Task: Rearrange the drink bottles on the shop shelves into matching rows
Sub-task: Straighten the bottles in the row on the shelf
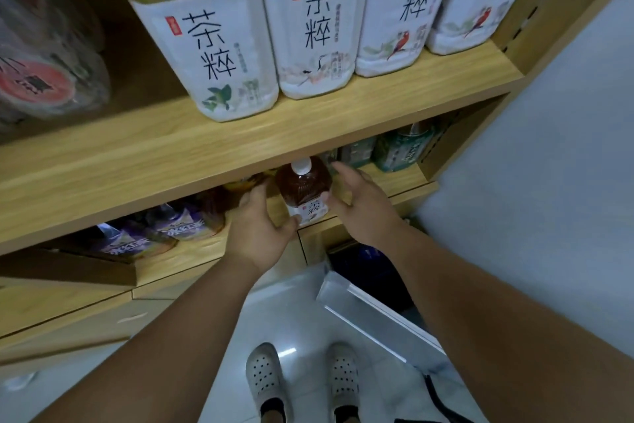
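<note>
A small brown tea bottle (pixel 303 187) with a white cap and white label stands at the front edge of the lower shelf (pixel 404 179). My left hand (pixel 260 230) wraps its left side, thumb across the bottom of the label. On the bottle's other side is my right hand (pixel 363 206), fingers spread, only the thumb touching the bottle. Purple-labelled bottles (pixel 178 227) lie in the shadow to the left, and green-labelled bottles (pixel 401 148) stand at the right end of that shelf. Several large yellow-green tea bottles (pixel 219 55) with white labels line the upper shelf (pixel 171 162).
Clear-wrapped packs with a red round print (pixel 41 79) fill the upper shelf's left end. A clear plastic bin (pixel 370 313) sits on the tiled floor beside my shoes (pixel 264 374). A pale wall (pixel 549 182) closes the right side past the shelf's upright.
</note>
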The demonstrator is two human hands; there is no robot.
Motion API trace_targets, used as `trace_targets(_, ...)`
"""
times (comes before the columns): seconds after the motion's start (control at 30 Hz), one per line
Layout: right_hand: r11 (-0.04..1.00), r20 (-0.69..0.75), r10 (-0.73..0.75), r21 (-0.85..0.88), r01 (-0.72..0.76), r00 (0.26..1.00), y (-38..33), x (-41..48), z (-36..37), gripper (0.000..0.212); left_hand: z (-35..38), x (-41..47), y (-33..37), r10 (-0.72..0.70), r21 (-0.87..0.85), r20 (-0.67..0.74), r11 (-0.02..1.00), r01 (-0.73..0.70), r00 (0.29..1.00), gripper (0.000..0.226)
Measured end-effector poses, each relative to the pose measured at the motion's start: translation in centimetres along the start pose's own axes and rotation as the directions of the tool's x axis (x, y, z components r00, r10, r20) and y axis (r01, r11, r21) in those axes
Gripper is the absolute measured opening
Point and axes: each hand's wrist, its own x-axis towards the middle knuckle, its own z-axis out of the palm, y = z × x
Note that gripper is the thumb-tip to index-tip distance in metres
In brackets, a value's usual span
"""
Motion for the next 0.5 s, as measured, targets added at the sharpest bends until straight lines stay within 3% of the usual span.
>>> trace_targets(0.13, 0.998, 0.042, -0.014, 0.058, 0.012, 0.999, -0.6, 1.5, 1.4, 0.049, 0.6, 1.6, 0.2, -0.047, -0.152, 0.045, 0.987, 0.054, 0.998, 0.073)
trace_targets(0.3, 0.981, -0.062, 0.047, 0.193, -0.034, 0.997, -0.9, 1.9, 2.2, 0.034, 1.4, 2.4, 0.1, -0.076, -0.405, 0.054, 0.91, 0.091, 0.996, 0.064)
trace_targets(0.5, 0.98, -0.104, 0.048, 0.196, -0.027, 0.993, -1.0, 1.1, 2.4, 0.036, 1.5, 1.2, 0.4, -0.041, -0.421, 0.022, 0.906, 0.047, 0.999, 0.072)
